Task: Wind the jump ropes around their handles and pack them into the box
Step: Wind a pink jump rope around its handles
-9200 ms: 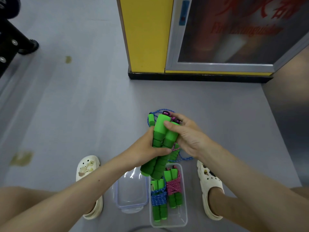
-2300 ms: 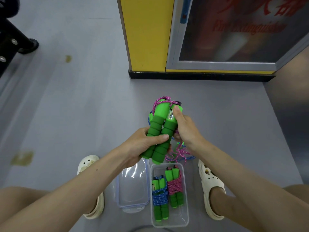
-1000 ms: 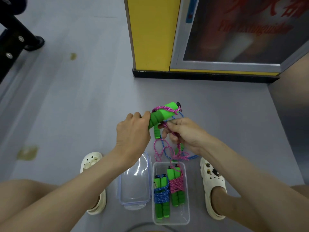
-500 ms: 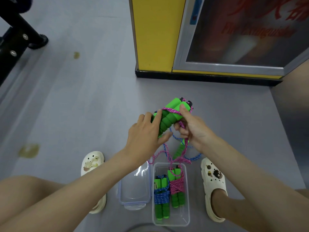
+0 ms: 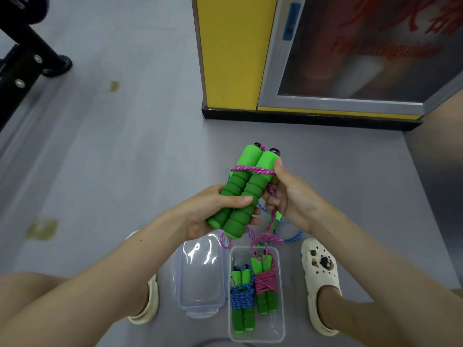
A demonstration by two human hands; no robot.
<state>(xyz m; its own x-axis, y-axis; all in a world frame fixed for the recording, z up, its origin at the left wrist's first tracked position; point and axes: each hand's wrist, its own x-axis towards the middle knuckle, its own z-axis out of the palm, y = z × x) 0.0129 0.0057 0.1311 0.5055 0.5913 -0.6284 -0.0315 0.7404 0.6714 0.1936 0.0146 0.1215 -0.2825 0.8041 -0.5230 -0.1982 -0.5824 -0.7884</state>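
Left hand (image 5: 215,211): fingers curled round the lower half of the green handles (image 5: 248,186), thumb laid across the front. The two foam handles are held side by side above the floor, tilted, with the black end caps pointing far.

Right hand (image 5: 293,196): thumb tip presses the pink rope (image 5: 253,169) against the upper part of the right handle, with the other fingers curled behind it. One turn of pink rope crosses both handles near the top. The rest hangs loose under the hands, and its lowest loop sits right at the far rim of the box.

Box (image 5: 281,296): clear plastic, on the floor near the person, between the feet. It holds two finished bundles, side by side:
- blue-wound bundle (image 5: 241,296) on the left
- pink-wound bundle (image 5: 264,284) on the right

Clear lid (image 5: 200,276) lies flat just left of the box, touching or nearly touching it.

Blue rope (image 5: 290,237) lies loose on the floor under the right wrist, just far of the box. A bit of another green handle shows there, mostly hidden.

Cream clogs: left shoe (image 5: 147,306) is left of the lid, right shoe (image 5: 320,271) is right of the box.

Far side: yellow cabinet (image 5: 230,51) with a grey-framed glass door (image 5: 375,48). Its red lettering is blurred and reads roughly "Fire Extinguisher". The larger red characters above it are not legible. A small blue label sits on the frame, text unreadable.

Black metal frame (image 5: 22,63) is at far left. The grey floor (image 5: 112,159) has a few yellowish stains.
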